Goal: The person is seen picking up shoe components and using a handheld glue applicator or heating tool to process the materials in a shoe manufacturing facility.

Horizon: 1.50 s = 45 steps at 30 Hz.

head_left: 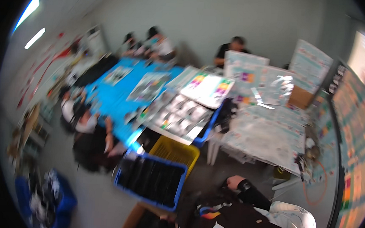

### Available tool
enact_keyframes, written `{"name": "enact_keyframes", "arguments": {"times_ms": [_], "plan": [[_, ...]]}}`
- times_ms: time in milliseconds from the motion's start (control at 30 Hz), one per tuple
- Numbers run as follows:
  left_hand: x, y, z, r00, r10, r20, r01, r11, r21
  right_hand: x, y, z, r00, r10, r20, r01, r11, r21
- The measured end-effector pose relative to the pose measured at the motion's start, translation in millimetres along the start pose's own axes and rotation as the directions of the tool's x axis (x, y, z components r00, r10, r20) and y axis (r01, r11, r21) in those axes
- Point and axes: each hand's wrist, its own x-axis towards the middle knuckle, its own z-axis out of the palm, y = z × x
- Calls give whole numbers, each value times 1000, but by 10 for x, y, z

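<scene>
My right hand (235, 182) is out in front of my body at the lower right, a black cuff on its wrist. Its fingers look curled, with a dark thing against them too blurred to name. At the lower edge, my left hand (167, 218) shows only in part, beside a cardboard box (131, 222) with black stuff in it. Its fingers are hidden and smeared. A dark apron (243, 220) covers my front. Beyond my hands stands a blue crate (120, 189) holding rows of black items, next to a yellow crate (194, 162).
A blue-covered table (107, 96) carries printed sheets and a tray of shiny packs (178, 118). Several people sit around it. At right stands a table (265, 134) wrapped in printed sheet, with upright boards (245, 67). Blue bags (64, 203) lie on the floor at left.
</scene>
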Motion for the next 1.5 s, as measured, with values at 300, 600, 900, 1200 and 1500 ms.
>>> {"name": "enact_keyframes", "arguments": {"times_ms": [300,600,900,1200,1500], "plan": [[-708,-762,-604,966,-198,-169,217,971,100,259,-783,-359,951,-306,-46,307,952,17],[-648,-577,-451,947,-39,-320,136,948,287,-1035,-2641,-2302,348,-809,-475,774,533,-341],[-759,-473,-216,954,-1,-300,60,981,185,-1447,-2391,-2594,-163,-987,7,798,-128,589],[-992,-815,-403,921,139,-365,-53,970,236,-543,-1862,-2689,374,-191,-908,575,816,65],[-3236,2612,2115,488,619,615,-861,457,222,-746,-1763,-3193,629,-589,-507,767,365,527]]}}
